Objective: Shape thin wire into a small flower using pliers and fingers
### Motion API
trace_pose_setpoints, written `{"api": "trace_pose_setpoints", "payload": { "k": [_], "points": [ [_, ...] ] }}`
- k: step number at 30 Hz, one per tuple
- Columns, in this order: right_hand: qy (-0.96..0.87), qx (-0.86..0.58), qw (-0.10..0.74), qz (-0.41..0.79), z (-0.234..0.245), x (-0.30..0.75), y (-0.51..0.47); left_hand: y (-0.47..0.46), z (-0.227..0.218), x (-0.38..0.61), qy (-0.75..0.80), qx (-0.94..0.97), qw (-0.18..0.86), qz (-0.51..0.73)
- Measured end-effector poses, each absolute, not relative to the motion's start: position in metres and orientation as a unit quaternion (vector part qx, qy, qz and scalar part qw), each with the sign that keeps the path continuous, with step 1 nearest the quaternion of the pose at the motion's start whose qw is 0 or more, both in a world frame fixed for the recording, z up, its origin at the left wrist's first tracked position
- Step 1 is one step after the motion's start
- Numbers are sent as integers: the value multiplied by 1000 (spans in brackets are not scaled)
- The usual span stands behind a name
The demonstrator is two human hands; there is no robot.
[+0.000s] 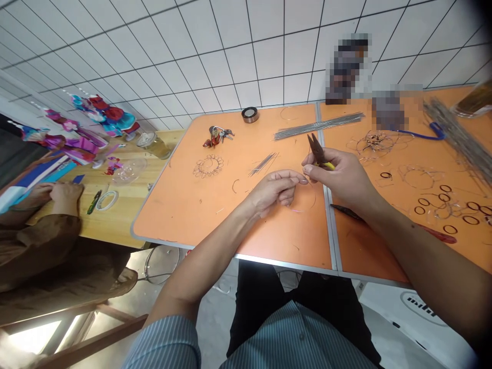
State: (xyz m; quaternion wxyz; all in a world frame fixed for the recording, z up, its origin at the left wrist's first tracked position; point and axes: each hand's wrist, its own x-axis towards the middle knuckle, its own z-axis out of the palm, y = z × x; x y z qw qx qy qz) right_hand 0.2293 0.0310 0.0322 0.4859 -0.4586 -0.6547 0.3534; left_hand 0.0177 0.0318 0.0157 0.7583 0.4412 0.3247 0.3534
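Observation:
My left hand (274, 192) hovers over the orange table (192, 205) with its fingers pinched on a thin wire loop (305, 197) that curves below them. My right hand (342, 177) is closed round small pliers (315, 148) with yellow handles, their jaws pointing up and away. The thumb and forefinger of the right hand meet the left fingertips at the wire. Both hands sit near the seam between the two table halves.
A bundle of straight wires (319, 125), a wire flower shape (208, 165), a key bunch (217, 136), a tape roll (249, 114), short wire pieces (263, 164) and several small rings (446, 197) lie on the table. Another person's hand (63, 195) rests on a wooden table to the left.

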Motion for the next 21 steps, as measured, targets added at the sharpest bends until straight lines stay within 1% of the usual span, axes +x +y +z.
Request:
{"api": "trace_pose_setpoints", "payload": {
  "k": [3,5,12,21],
  "points": [
    [-627,-447,493,405,31,229,32,31,18,18,335,435,760,348],
    [-624,-441,493,416,30,228,32,31,19,18,338,432,761,347],
    [-654,-445,493,362,29,228,32,31,18,18,337,445,750,354],
    [-642,-458,492,369,40,225,27,33,15,16,338,462,743,346]
  ]
}}
